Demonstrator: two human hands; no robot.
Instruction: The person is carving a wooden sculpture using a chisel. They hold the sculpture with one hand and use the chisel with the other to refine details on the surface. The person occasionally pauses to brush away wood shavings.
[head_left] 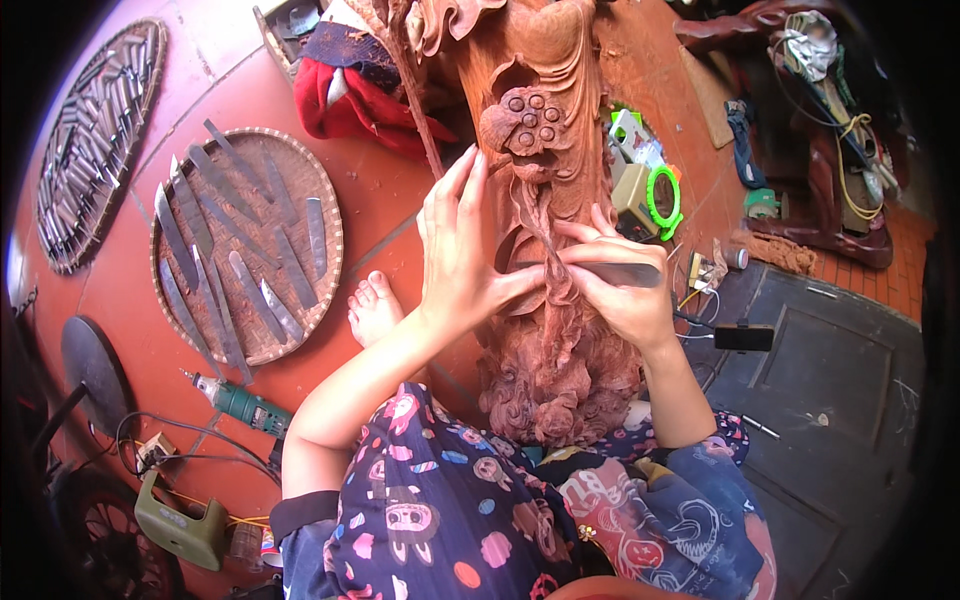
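A tall reddish-brown wood carving [575,190] stands before me, with a lotus seed pod, twisting stems and folded leaves cut into it. My right hand [635,305] grips a flat grey carving knife [622,273] against the twisted stem at its middle. On the carving's left side my left hand [455,250] is open, fingers stretched up along the wood near the seed pod. Its thumb reaches across to the stem, close to the blade's tip. The knife's cutting edge against the wood is too small to make out.
Left, a round woven tray [265,340] holds several flat blades; another basket [62,262] is full of chisels. A green rotary tool [240,402] and cords lie on the tiles. Red cloth [350,110] lies beyond. Right are a green-rimmed magnifier [664,203], a phone [743,338] and a dark panel [830,360].
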